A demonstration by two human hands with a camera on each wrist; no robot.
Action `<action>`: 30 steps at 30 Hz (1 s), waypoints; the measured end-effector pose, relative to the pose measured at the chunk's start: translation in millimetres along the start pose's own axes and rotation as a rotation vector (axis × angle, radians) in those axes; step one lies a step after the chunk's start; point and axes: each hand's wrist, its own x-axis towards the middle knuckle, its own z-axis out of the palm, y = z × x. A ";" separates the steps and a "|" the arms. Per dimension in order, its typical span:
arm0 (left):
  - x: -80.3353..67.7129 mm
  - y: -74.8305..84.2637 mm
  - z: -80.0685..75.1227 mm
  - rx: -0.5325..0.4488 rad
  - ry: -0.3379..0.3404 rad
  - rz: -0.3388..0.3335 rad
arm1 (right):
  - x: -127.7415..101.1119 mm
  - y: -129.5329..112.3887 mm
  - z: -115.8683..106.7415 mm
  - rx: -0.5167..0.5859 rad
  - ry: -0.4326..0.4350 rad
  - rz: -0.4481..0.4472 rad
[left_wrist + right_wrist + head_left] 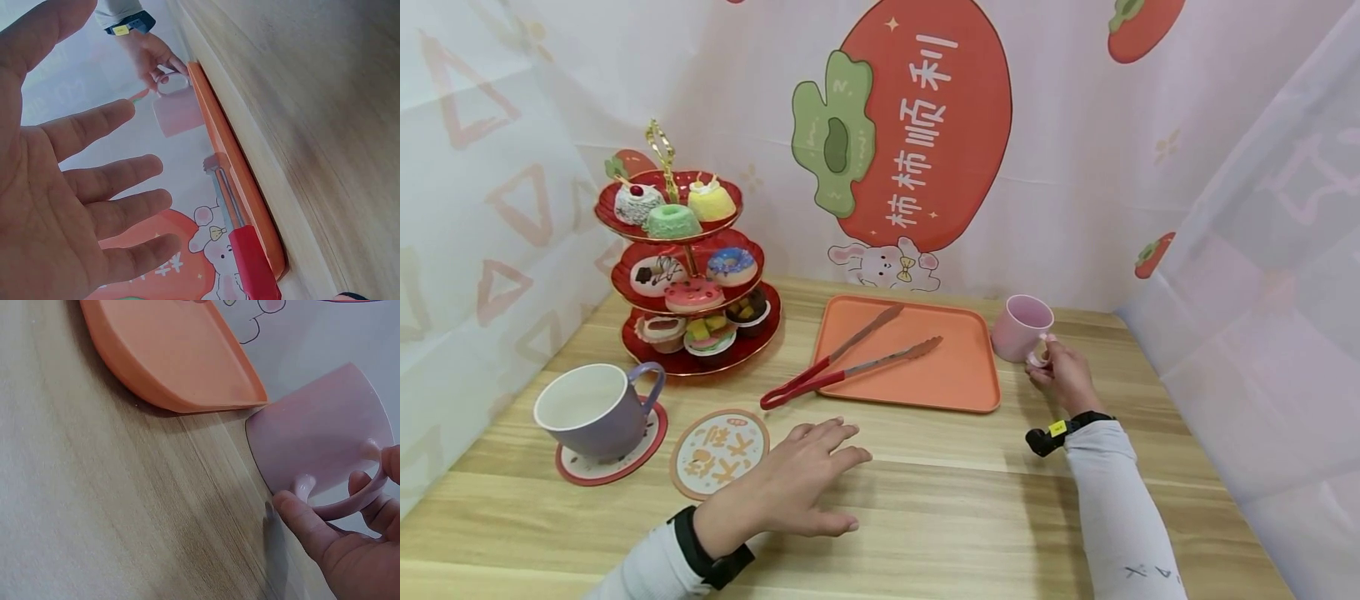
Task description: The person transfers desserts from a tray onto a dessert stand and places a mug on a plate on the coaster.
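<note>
One wrist view, fingers [300, 519] pinching pink cup [319, 444] handle

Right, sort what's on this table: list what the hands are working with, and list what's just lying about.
In hand:
- pink cup, handle pinched by the right hand
- empty coaster, beside the open left hand

Lying about:
- purple cup on its own coaster
- orange tray
- red-handled tongs
- three-tier cake stand

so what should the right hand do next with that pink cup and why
Probably lift the pink cup and carry it toward the empty coaster. The right hand already pinches its handle, and the purple cup sits on a matching coaster.
</note>
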 end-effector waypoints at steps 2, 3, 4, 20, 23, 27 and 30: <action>-0.1 -0.3 -0.7 -0.003 0.005 0.002 | -0.4 -0.5 1.0 0.018 0.008 0.004; 0.0 -0.4 -1.2 -0.006 0.007 0.003 | -0.3 -0.7 1.4 0.028 0.013 0.009; 0.0 -0.6 -1.6 -0.008 0.008 0.004 | -0.1 -0.7 1.7 0.038 0.018 0.014; 0.5 -3.6 -6.7 -0.013 0.023 0.010 | -1.8 -3.2 3.8 0.083 0.078 0.038; -1.2 -4.0 -6.7 -0.015 0.028 -0.002 | -5.0 -5.0 3.6 0.101 0.062 0.036; -4.1 -5.0 -5.8 -0.053 0.011 -0.025 | -12.3 -6.2 1.9 0.132 0.050 0.035; -5.4 -5.8 -5.0 -0.080 0.011 -0.037 | -17.3 -5.8 0.2 0.157 0.042 0.023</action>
